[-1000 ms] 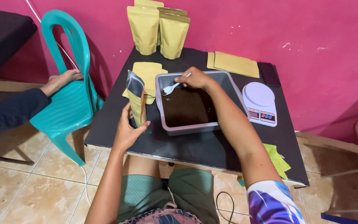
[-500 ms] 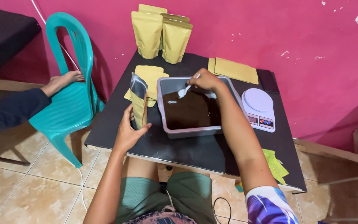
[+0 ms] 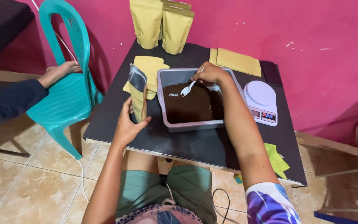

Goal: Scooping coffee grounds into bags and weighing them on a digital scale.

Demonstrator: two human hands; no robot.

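Pouch [image 3: 138, 93] upright — left hand [image 3: 128, 124] cupped

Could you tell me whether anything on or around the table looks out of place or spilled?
Only some crumpled yellow-green papers hanging off the black table at its near right edge. The dark brown powder stays inside the grey plastic tray; nothing looks spilled.

Home packing corner: a small black table [image 3: 195, 145] is standing against a pink painted wall [image 3: 311, 33] on a tiled floor [image 3: 30, 182], bearing gold stand-up pouches [image 3: 162, 25], a white kitchen scale [image 3: 261, 101], with a turquoise plastic chair [image 3: 65, 95] sitting beside.
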